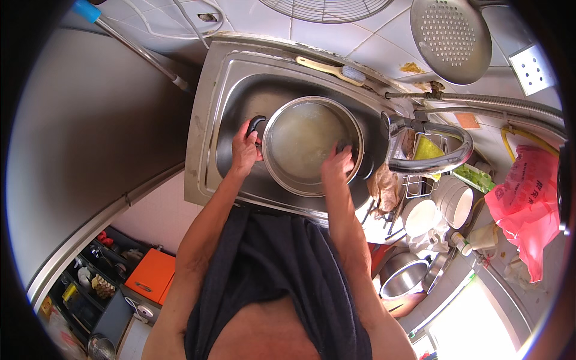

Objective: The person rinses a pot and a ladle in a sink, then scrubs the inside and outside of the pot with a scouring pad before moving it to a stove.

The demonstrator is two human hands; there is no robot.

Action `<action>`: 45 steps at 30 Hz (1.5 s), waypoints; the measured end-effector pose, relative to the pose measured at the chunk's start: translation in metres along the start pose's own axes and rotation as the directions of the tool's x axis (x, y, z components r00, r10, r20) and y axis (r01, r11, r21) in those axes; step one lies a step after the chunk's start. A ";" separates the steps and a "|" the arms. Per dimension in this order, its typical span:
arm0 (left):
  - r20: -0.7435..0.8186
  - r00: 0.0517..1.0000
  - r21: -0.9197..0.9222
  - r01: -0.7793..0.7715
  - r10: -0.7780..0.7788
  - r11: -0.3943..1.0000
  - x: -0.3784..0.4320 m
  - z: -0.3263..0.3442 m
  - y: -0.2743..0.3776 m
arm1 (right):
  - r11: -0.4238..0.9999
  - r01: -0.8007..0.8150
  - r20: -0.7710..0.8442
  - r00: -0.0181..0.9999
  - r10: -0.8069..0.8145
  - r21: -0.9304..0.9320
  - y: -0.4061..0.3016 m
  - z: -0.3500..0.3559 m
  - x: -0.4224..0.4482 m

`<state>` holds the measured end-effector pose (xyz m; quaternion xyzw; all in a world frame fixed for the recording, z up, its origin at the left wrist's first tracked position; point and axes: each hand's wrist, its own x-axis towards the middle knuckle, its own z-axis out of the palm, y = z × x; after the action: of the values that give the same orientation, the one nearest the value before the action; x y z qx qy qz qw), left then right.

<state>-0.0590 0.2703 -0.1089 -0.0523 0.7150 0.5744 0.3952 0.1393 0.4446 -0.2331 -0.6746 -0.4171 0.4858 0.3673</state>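
Observation:
A round metal pot (310,139) holding cloudy water sits in the stainless steel sink (198,148). My left hand (246,150) grips the pot's black side handle (256,123) at the left. Over the pot's right inner wall is my right hand (338,163), its fingers curled around a small dark thing, perhaps a scrubber, that I cannot make out fully. Part of another black handle shows by the pot's right side. A scrubbing brush (330,70) with a pale handle lies along the sink's back ledge.
A curved metal faucet (432,167) stands right of the sink. Beyond it are a wire rack (420,186), white bowls (452,202), a metal pot (403,275) and a pink plastic bag (524,202). A perforated skimmer (450,40) hangs on the tiled wall. A large grey panel (99,121) borders the left.

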 end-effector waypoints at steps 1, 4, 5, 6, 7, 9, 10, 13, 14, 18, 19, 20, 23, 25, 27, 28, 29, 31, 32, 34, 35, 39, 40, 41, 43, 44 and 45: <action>-0.007 1.000 0.003 -0.001 0.001 1.000 -0.001 -0.002 0.001 | 0.995 -0.099 -0.001 0.995 0.099 -0.026 -0.008 0.018 0.016; 0.007 1.000 0.005 -0.002 0.002 1.000 0.000 -0.001 0.002 | 0.800 -0.490 0.058 0.862 0.503 0.345 -0.043 0.098 0.046; 0.040 0.999 -0.005 0.016 -0.015 1.000 0.002 0.002 0.005 | 0.774 -0.416 0.110 0.902 0.417 0.478 -0.035 0.123 0.038; 0.056 0.998 -0.019 0.032 -0.031 0.999 0.003 0.003 0.007 | 0.904 -0.347 0.271 0.921 0.278 0.250 -0.026 0.137 0.023; 0.080 0.995 -0.031 0.054 -0.051 0.998 0.003 0.005 0.009 | 0.979 -0.203 0.442 0.881 0.170 0.029 -0.015 0.144 0.008; 0.069 0.998 0.029 -0.011 0.009 1.000 0.005 0.008 0.009 | 0.647 0.547 0.716 0.698 -0.001 -0.532 0.019 0.137 -0.028; 0.034 0.999 0.048 -0.035 0.033 0.998 0.008 0.002 0.002 | 0.608 0.595 0.785 0.615 0.077 -0.526 0.022 0.119 -0.054; 0.011 1.000 0.058 -0.026 0.025 0.998 0.003 0.000 0.009 | 0.459 0.676 0.799 0.348 0.491 -0.576 -0.019 0.066 -0.072; 0.039 0.999 0.063 -0.019 0.017 0.998 0.002 -0.001 0.011 | 0.679 0.392 0.778 0.416 0.470 -0.620 -0.024 0.053 -0.071; 0.013 1.000 0.087 0.018 -0.019 0.996 0.000 0.006 0.020 | 0.935 -0.342 0.663 0.681 0.312 -0.089 -0.058 0.028 -0.045; 0.008 1.000 0.087 0.009 -0.010 0.996 0.001 0.006 0.018 | 0.907 -0.398 0.544 0.795 0.268 0.135 -0.062 0.027 -0.037; 0.001 1.000 0.088 0.001 -0.001 0.996 0.003 0.005 0.015 | 0.843 -0.401 0.398 0.883 0.251 0.358 -0.066 0.031 -0.027; 0.002 1.000 0.045 0.003 -0.003 0.999 0.003 0.003 0.010 | 0.738 -0.360 0.181 0.932 0.314 0.572 -0.080 0.056 0.008; 0.007 1.000 0.053 -0.016 0.016 0.998 0.006 0.001 0.011 | 0.698 -0.402 0.141 0.905 0.402 0.593 -0.086 0.083 0.019; 0.008 0.999 0.110 -0.053 0.052 0.993 0.008 0.000 0.008 | 0.729 -0.400 0.191 0.915 0.356 0.555 -0.083 0.115 0.000; 0.012 0.996 0.116 -0.087 0.086 0.989 0.008 0.003 0.010 | 0.763 -0.449 0.315 0.889 0.332 0.464 -0.076 0.126 -0.007; 0.008 0.998 0.126 -0.069 0.069 0.990 0.007 0.003 0.011 | 0.777 -0.496 0.497 0.822 0.277 0.387 -0.064 0.128 -0.019; 0.060 0.997 0.148 -0.050 0.042 0.988 0.014 0.021 0.016 | 0.951 -0.282 0.501 0.809 0.308 -0.128 0.004 0.125 -0.017; 0.014 0.999 0.151 -0.045 0.044 0.987 0.011 0.010 0.011 | 0.912 -0.162 0.652 0.653 0.385 -0.376 -0.013 0.119 -0.043; -0.013 0.998 0.161 -0.057 0.060 0.985 0.006 0.005 0.013 | 0.770 0.201 0.760 0.433 0.485 -0.606 -0.037 0.102 -0.063; 0.005 0.998 0.149 -0.060 0.060 0.987 0.008 0.008 0.015 | 0.747 0.247 0.771 0.377 0.513 -0.617 -0.035 0.097 -0.055; 0.017 0.998 0.098 -0.062 0.060 0.993 0.005 0.006 0.006 | 0.698 0.460 0.833 0.231 0.502 -0.548 -0.063 0.070 -0.055; 0.014 0.997 0.083 -0.072 0.071 0.994 0.004 0.005 0.007 | 0.710 0.516 0.876 0.239 0.419 -0.480 -0.076 0.061 -0.061; 0.006 0.997 0.081 -0.071 0.071 0.994 0.003 0.003 0.008 | 0.712 0.570 0.912 0.241 0.333 -0.411 -0.083 0.051 -0.065; 0.006 0.998 0.075 -0.069 0.069 0.995 0.002 0.007 0.008 | 0.694 0.602 0.897 0.417 0.150 -0.396 -0.080 0.025 -0.066; 0.026 0.997 0.070 -0.078 0.077 0.994 0.003 0.008 0.008 | 0.682 0.618 0.870 0.490 0.054 -0.390 -0.079 0.013 -0.066; 0.046 0.996 0.064 -0.085 0.082 0.994 0.006 0.008 0.006 | 0.713 0.565 0.830 0.556 0.042 -0.415 -0.081 -0.002 -0.066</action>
<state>-0.0620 0.2811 -0.1081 0.0032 0.7264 0.5674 0.3878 0.1123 0.4149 -0.1369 -0.3921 -0.7769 0.4911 -0.0394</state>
